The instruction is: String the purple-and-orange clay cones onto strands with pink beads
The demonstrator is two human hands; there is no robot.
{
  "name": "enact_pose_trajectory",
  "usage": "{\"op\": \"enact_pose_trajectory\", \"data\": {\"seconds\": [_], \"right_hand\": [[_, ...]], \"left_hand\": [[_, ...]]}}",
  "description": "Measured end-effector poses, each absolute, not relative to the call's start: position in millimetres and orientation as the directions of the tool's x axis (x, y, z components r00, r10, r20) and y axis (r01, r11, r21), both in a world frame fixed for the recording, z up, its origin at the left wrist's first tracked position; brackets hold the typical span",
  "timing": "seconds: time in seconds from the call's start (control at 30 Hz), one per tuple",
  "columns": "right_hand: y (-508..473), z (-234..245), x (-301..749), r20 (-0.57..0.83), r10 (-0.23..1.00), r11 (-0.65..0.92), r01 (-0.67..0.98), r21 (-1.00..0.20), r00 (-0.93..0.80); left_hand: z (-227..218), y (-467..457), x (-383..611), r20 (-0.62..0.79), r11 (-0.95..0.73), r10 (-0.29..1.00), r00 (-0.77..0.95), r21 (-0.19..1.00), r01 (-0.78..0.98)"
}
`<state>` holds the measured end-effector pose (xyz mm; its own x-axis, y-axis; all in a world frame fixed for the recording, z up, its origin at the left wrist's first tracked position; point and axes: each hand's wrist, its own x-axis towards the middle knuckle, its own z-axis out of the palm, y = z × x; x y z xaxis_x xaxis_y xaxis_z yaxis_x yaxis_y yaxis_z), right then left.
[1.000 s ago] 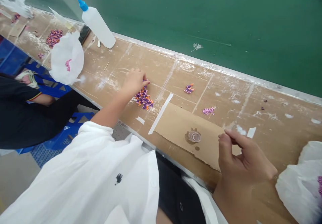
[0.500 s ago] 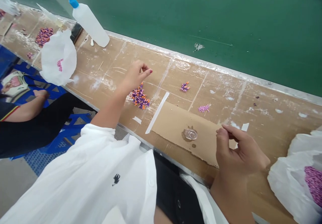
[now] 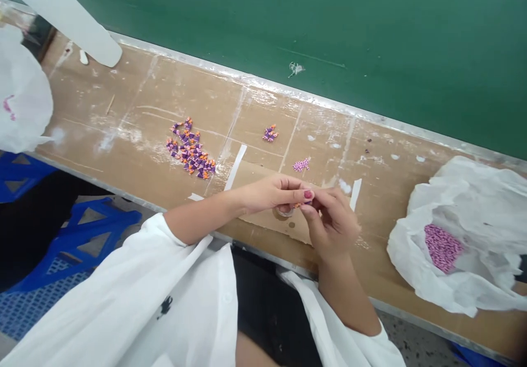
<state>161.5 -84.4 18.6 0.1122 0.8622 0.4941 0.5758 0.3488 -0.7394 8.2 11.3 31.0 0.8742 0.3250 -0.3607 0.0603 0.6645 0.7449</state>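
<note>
My left hand (image 3: 274,192) and my right hand (image 3: 334,221) meet over the brown cardboard sheet (image 3: 263,221) at the bench's near edge. Both pinch a tiny purple-and-orange piece (image 3: 302,204) between their fingertips. Under the hands a small clear round dish (image 3: 284,211) is mostly hidden. A pile of purple-and-orange pieces (image 3: 190,150) lies to the left on the bench. A smaller purple cluster (image 3: 270,133) and a small pink cluster (image 3: 301,165) lie just beyond the hands.
A white plastic bag (image 3: 461,229) holding pink pieces (image 3: 442,247) lies at the right. A white squeeze bottle (image 3: 68,18) leans at the far left, beside another white bag (image 3: 22,100). Green wall (image 3: 329,21) behind the bench. Blue plastic stools (image 3: 61,246) stand below left.
My left hand left the purple-and-orange pile and came right to meet my right hand over the dish. The view has shifted right; the neighbouring person is out of sight.
</note>
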Motion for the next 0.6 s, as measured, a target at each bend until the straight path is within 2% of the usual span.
{"op": "enact_pose_trajectory", "data": {"seconds": [0.1, 0.17, 0.3, 0.37, 0.43, 0.47, 0.53, 0.6], "right_hand": [[-83.1, 15.8, 157.6, 0.481, 0.861, 0.301, 0.599, -0.742, 0.164], [-83.2, 11.2, 155.7, 0.538, 0.821, 0.305, 0.650, -0.696, 0.191], [-83.9, 2.6, 151.3, 0.698, 0.710, 0.338, 0.828, -0.449, 0.089], [-83.7, 0.9, 149.0, 0.715, 0.699, 0.340, 0.874, -0.348, 0.013], [-82.6, 0.5, 148.0, 0.716, 0.697, 0.348, 0.888, -0.300, -0.031], [-81.6, 0.0, 148.8, 0.703, 0.710, 0.369, 0.877, -0.308, -0.052], [-78.0, -2.8, 154.2, 0.641, 0.766, 0.397, 0.821, -0.410, -0.051], [-72.2, -9.5, 165.1, 0.558, 0.829, 0.319, 0.781, -0.536, 0.045]], "left_hand": [[28.2, 6.2, 8.9, -0.399, 0.625, 0.428, 0.811, 0.779, 0.054], [26.4, 2.3, 7.9, -0.405, 0.614, 0.492, 0.771, 0.789, 0.023], [20.8, -4.8, 6.3, -0.404, 0.642, 0.554, 0.728, 0.764, -0.064], [17.6, -7.3, 6.5, -0.415, 0.656, 0.585, 0.697, 0.747, -0.107], [15.6, -8.4, 7.2, -0.440, 0.673, 0.622, 0.648, 0.723, -0.156], [15.4, -8.3, 7.5, -0.451, 0.680, 0.639, 0.624, 0.710, -0.183], [16.6, -6.4, 7.2, -0.456, 0.681, 0.668, 0.588, 0.694, -0.235], [19.6, -2.3, 5.5, -0.441, 0.658, 0.699, 0.563, 0.705, -0.265]]}}
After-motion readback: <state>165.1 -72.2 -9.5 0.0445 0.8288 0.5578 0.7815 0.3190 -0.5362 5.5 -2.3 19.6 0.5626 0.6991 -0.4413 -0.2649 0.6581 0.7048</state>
